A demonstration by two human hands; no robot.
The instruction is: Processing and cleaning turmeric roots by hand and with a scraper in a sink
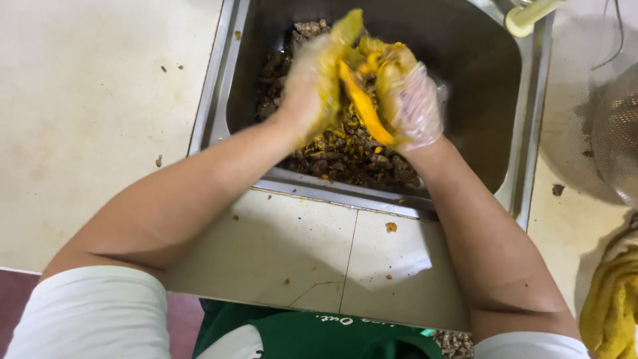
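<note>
A pale tiled counter [86, 119] surrounded a steel sink [531, 133]. Over the basin, a yellow-orange fruit [362, 100] (blurred, likely mango flesh and peel) was clasped between both gloved hands: the left hand [309, 86] wrapped closed around one side, the right hand [412, 100] closed on the other. Below lay dark scraps [345, 156]. A yellow cloth [611, 306] sat well apart, at right.

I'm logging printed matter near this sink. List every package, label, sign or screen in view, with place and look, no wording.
Green apron: bottom edge of the view, worn by the person; dark green cloth with a short line of pale lettering near its top.
No packages, signs or screens show around the steel sink or on the pale tiled counter.
</note>
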